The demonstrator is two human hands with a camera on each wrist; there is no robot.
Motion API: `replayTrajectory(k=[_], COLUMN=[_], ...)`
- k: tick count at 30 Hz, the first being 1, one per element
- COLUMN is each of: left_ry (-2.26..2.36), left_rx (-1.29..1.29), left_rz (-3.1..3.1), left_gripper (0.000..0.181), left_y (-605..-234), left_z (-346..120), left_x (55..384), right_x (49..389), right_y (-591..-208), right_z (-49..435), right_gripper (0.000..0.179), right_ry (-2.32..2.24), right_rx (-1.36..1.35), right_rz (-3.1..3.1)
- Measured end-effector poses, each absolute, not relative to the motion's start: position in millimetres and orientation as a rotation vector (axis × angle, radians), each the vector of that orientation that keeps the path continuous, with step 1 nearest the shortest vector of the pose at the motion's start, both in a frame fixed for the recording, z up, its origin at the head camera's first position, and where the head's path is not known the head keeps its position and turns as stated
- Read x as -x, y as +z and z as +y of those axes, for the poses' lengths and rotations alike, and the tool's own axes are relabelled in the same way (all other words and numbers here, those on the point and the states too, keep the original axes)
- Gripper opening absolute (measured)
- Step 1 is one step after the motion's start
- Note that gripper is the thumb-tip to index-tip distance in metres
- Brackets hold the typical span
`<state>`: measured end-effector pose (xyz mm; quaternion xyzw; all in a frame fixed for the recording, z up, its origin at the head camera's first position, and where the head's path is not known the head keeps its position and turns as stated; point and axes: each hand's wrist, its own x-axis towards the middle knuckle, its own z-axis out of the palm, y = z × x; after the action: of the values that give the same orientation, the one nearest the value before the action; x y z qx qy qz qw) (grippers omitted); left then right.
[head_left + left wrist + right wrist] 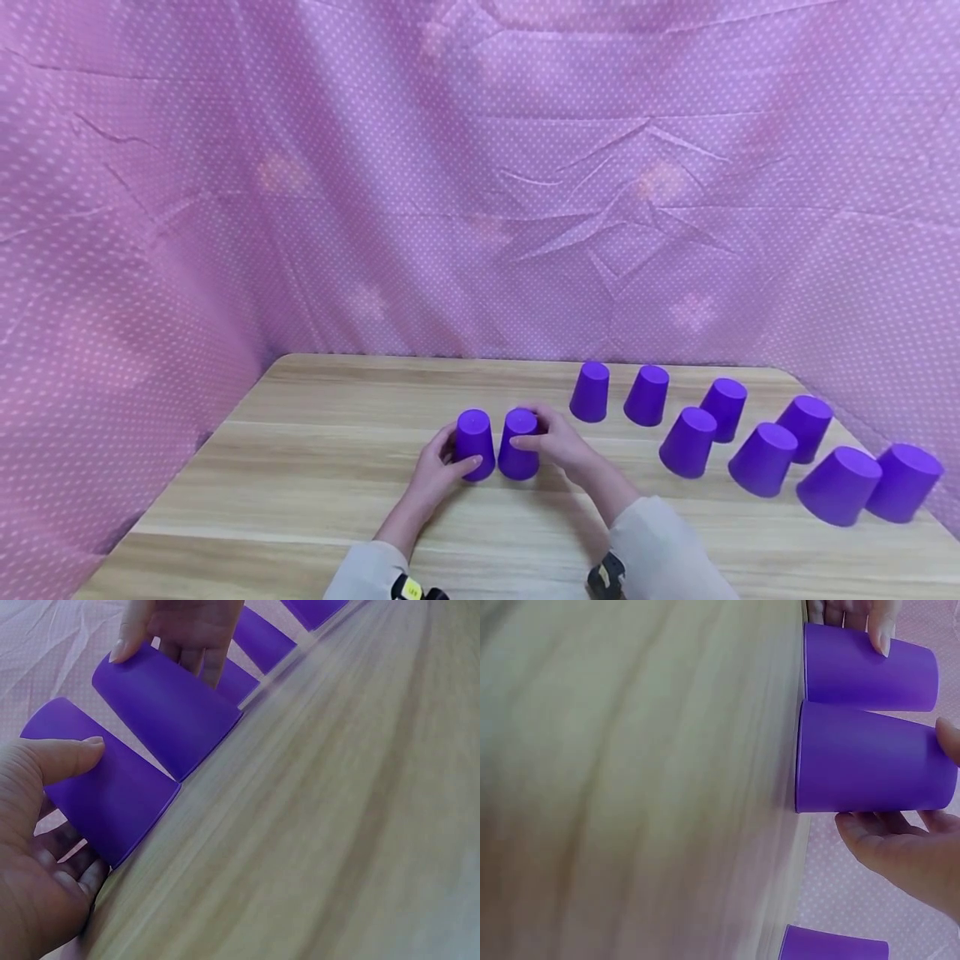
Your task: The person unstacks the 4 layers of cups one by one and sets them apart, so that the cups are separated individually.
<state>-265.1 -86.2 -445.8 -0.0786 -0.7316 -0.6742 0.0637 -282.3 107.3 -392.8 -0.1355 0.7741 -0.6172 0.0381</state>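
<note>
Two purple cups stand upside down, side by side, near the middle of the wooden table. My left hand (433, 475) holds the left cup (476, 442), thumb across its near side and fingers around the outer side. The right cup (516, 465) is gripped by my right hand (564, 448), its thumb lying near the cup's top. In the left wrist view, the rims of the left cup (124, 791) and the right cup (169, 709) meet or nearly meet at the tabletop. Seen from the right wrist, the right cup (870, 765) has fingers beneath its outer side.
Several more upside-down purple cups form two slanting rows on the right; the back row starts with a cup (589, 393) and the front row with another cup (687, 443). A pink dotted cloth (465, 208) hangs behind and beside the wooden table (300, 467).
</note>
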Motion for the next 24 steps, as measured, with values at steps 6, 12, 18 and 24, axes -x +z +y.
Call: replayTrajectory(k=[6, 12, 18, 24], left_ry=[-2.037, -2.034, -2.018, -2.008], left_rx=[0.22, 0.209, 0.22, 0.222], left_rz=[-2.219, -2.217, -2.231, -2.226], left_gripper=[0.067, 0.066, 0.068, 0.067], left_y=[-445, -444, -443, -445], left_z=[-86, -86, -84, -85], left_x=[264, 263, 264, 262], right_x=[281, 282, 286, 285], right_y=[-389, -385, -382, -378], right_z=[117, 131, 153, 173], right_gripper=[0.048, 0.05, 0.05, 0.051], right_ry=[-1.883, -1.879, -1.887, -1.867], right_rx=[0.389, 0.347, 0.323, 0.328], right_rz=[2.407, 2.414, 2.412, 2.422])
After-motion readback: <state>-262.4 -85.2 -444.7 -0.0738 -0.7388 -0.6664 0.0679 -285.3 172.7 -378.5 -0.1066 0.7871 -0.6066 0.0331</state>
